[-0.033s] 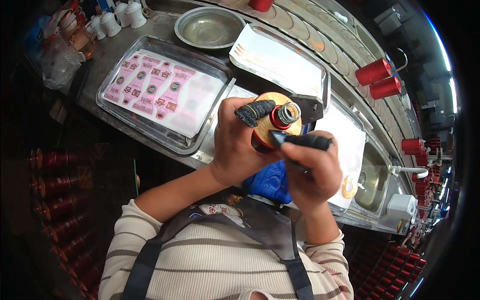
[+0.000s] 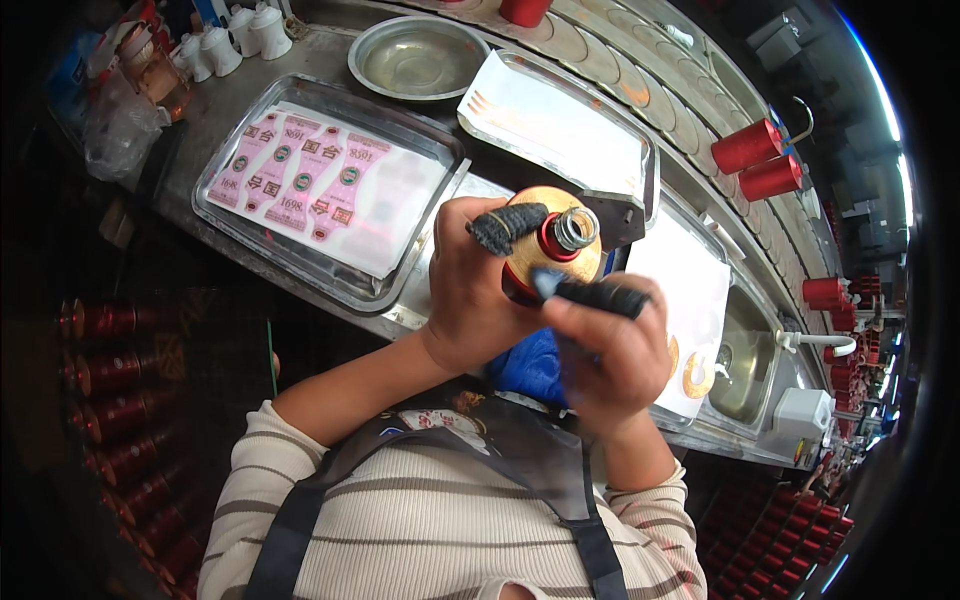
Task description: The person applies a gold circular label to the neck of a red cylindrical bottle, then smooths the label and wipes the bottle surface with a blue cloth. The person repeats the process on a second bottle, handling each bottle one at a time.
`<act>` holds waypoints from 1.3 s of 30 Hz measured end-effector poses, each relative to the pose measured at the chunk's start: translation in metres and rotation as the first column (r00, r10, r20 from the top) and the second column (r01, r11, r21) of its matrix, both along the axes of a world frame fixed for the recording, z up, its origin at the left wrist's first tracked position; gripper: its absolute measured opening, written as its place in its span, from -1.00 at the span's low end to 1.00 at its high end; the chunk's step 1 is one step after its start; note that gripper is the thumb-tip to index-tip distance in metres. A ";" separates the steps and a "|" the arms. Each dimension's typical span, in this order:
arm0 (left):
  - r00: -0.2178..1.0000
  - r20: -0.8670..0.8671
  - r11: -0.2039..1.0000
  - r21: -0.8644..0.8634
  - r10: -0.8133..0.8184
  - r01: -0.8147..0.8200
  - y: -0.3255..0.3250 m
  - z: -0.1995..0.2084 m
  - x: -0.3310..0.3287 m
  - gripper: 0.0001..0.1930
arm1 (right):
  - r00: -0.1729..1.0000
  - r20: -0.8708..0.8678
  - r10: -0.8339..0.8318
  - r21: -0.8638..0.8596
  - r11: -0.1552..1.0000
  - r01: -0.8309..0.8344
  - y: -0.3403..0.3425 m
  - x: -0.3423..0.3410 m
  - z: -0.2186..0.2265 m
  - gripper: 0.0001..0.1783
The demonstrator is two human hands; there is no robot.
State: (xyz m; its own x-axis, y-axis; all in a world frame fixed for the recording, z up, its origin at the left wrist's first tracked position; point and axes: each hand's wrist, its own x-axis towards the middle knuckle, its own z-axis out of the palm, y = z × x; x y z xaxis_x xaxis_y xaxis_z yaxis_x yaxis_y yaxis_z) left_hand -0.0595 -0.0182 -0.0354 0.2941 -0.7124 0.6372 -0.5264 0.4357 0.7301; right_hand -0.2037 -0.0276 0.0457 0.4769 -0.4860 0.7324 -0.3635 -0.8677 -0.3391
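Upright in front of me is a red bottle with a gold, ring-shaped top face [image 2: 540, 205] and a bare threaded glass neck [image 2: 575, 229]. My left hand [image 2: 465, 275] wraps round its side, the thumb in a black knitted sleeve lying on the gold face. My right hand [image 2: 615, 365] is closed, slightly blurred, at the near right edge of that face. A black sleeve covers one of its fingers. At its fingertips a dark, bluish pointed tip [image 2: 546, 282] touches the gold face; whether this is a tool cannot be made out.
A metal tray [image 2: 375, 295] holds pink-printed label sheets. Beyond lie a metal basin [image 2: 420, 85] and a tray with white paper [image 2: 560, 125]. To the right are gold ring stickers [image 2: 699, 374] on white paper, a sink [image 2: 745, 385], a conveyor [image 2: 600, 60] and red bottles [image 2: 748, 146].
My right hand has moved slightly left and down, its dark tip shifting left on the gold face. More of the gold stickers shows beside it. My left hand and the bottle have barely moved.
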 end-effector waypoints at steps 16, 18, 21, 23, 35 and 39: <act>0.992 0.015 0.981 0.150 -0.127 0.123 0.009 -0.009 0.016 0.05 | 0.996 0.091 -0.012 0.243 0.970 -0.010 -0.002 -0.005 0.000 -0.62; 0.958 -0.066 0.942 0.175 -0.279 0.286 0.003 -0.009 0.031 0.06 | 0.996 0.084 -0.026 0.255 0.967 0.004 -0.001 -0.005 0.002 -0.62; 0.866 -0.222 0.836 0.237 -0.449 0.494 -0.006 -0.010 0.042 0.05 | 0.995 0.090 -0.050 0.261 0.965 0.025 0.003 -0.003 0.001 -0.63; 0.941 -0.103 0.901 0.269 -0.323 0.339 0.004 -0.009 0.023 0.06 | 0.994 0.105 -0.038 0.268 0.963 0.009 0.001 -0.001 0.000 -0.63; 0.941 -0.168 0.907 0.264 -0.292 0.329 0.012 -0.013 0.026 0.34 | 0.994 0.092 -0.060 0.321 0.947 0.028 0.006 -0.004 0.003 -0.64; 0.833 -0.263 0.810 0.222 -0.486 0.543 -0.008 -0.027 0.042 0.27 | 0.994 0.086 -0.069 0.334 0.942 0.036 0.005 -0.002 0.005 -0.60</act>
